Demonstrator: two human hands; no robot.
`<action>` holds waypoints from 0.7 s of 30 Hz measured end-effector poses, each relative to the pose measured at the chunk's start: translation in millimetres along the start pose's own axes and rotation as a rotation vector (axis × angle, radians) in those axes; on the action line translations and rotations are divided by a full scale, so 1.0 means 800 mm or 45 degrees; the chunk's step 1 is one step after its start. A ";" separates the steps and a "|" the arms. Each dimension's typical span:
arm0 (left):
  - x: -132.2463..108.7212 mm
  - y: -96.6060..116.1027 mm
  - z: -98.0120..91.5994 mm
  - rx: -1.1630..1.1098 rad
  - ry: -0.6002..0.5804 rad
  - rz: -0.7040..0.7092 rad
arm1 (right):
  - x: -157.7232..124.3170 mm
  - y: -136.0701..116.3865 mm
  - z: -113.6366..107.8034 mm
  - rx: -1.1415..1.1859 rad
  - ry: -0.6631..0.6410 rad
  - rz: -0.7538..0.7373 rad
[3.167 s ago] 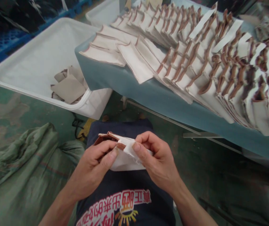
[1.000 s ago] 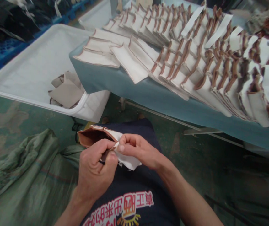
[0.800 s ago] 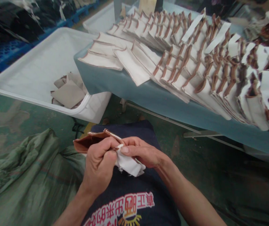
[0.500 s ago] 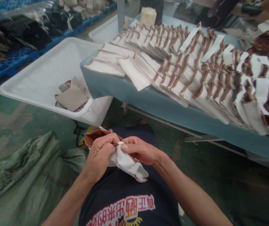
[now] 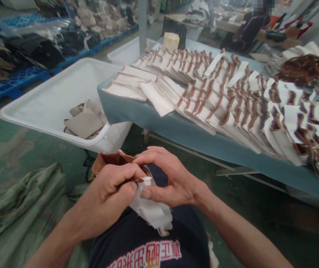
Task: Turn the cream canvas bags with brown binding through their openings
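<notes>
A brown-and-white pouch [image 5: 99, 161] sits in a worker's grasp above the lap [image 5: 188, 229], near a table [image 5: 137, 114] crowded with similar pieces [image 5: 159, 98].
The left hand [image 5: 114, 191] pinches its edge between thumb and forefinger; the right hand [image 5: 173, 178] is spread, fingers at the brown rim, thumb against white cloth [image 5: 150, 213]. With one firm pinch apparent, a sharp tug could slip the edge loose.

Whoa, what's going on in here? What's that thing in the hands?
Someone's left hand pinches the edge of a brown-lined white piece. The right hand is spread open right beside that grip. Rows of brown-edged white pieces lie on a blue-covered table, and a white tub next to it has some greyish pieces inside.
</notes>
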State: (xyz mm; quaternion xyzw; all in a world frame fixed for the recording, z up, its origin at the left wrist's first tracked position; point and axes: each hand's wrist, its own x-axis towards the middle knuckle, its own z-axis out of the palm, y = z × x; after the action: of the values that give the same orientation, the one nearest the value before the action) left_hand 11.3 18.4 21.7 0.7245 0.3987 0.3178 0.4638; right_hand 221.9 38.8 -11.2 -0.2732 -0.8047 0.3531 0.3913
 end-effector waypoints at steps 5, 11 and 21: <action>-0.010 0.016 -0.007 0.208 0.136 0.064 | 0.025 -0.011 -0.016 -0.286 -0.159 -0.094; -0.016 0.009 -0.002 0.200 0.202 0.113 | 0.029 -0.022 -0.018 -0.183 -0.341 -0.011; -0.018 -0.026 0.005 0.335 0.225 0.355 | 0.022 -0.008 -0.013 0.279 -0.507 0.562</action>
State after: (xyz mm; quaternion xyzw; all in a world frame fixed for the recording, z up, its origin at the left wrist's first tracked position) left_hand 1.9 9.4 -0.3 0.7963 0.3718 0.3863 0.2800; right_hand 219.6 51.4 6.0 -0.3228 -0.7440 0.5607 0.1672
